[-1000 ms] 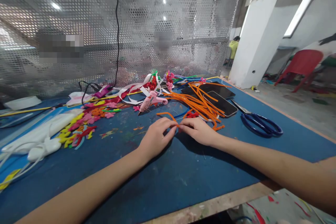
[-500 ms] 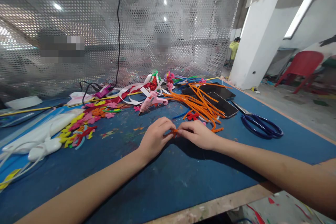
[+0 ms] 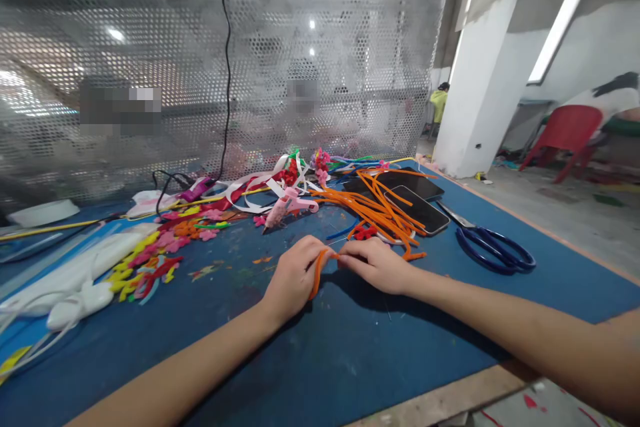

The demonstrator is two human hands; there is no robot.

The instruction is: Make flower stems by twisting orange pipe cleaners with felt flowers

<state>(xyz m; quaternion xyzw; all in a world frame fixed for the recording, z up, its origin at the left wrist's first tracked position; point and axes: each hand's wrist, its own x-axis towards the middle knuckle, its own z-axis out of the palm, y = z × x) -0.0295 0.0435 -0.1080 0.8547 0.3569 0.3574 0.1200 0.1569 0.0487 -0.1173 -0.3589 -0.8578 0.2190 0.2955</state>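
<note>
Grip of left hand (image 3: 293, 277) and right hand (image 3: 377, 265) tight on pipe cleaner (image 3: 316, 273); scissors (image 3: 493, 252), perhaps glue gun (image 3: 287, 207) beyond

Your left hand (image 3: 293, 273) and right hand (image 3: 376, 264) pinch a bent orange pipe cleaner (image 3: 318, 271) between them over the blue mat (image 3: 350, 340). At one o'clock lies a pile of orange pipe cleaners (image 3: 380, 203) across a phone (image 3: 423, 208); blue scissors (image 3: 487, 250) sit at two o'clock.
</note>
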